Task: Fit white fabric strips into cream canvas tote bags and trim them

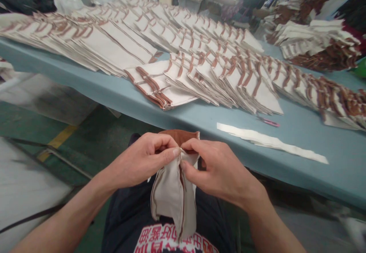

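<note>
We pinch the cloth with left hand and right hand, strips right of our grip, table beyond

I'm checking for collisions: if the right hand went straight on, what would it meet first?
Beyond the cloth piece the right hand holds, probably the left hand; depth is unclear.

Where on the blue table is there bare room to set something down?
The blue table shows between the pink tool, white strips and right-hand fabric pieces, and right of the strips. A narrower band fronts the left pieces. Farther back, overlapping rows crowd much of it.
</note>
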